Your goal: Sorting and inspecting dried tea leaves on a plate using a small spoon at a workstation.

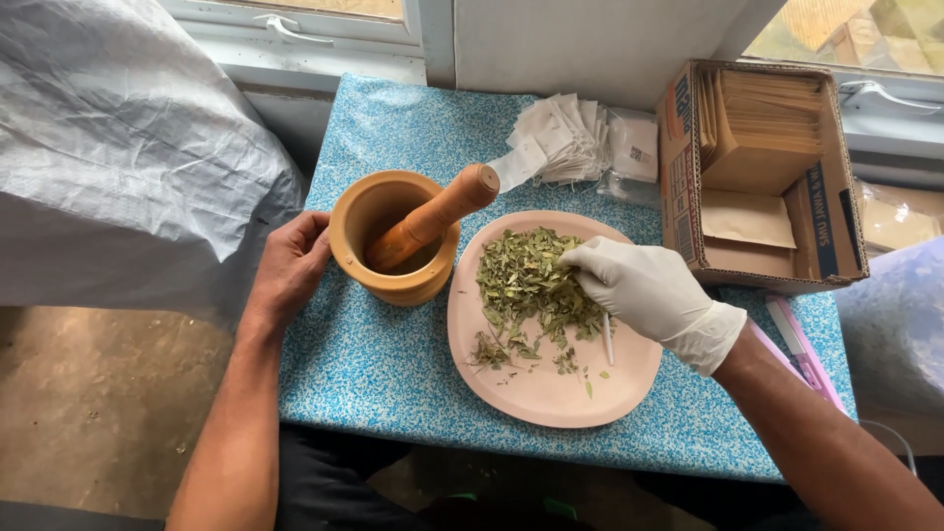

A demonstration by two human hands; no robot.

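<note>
Dried green leaves [526, 285] lie in a heap on a pink plate [536, 388] in the middle of the blue table [383, 364]. The gloved right hand [644, 290] pinches some leaves. Left of the plate, the bare left hand [290, 265] curls around a wooden mortar [393, 241] with a pestle [438, 214] leaning inside. A cardboard box [757, 172] sits far right.

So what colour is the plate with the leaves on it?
Pale pink. The plate shows in the head view, under the dried green leaves.

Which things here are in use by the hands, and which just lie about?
In use: mortar, pestle, dried leaves, plate, left hand, gloved right hand.
Lying about: paper sachets, cardboard box, grey sheet.
</note>
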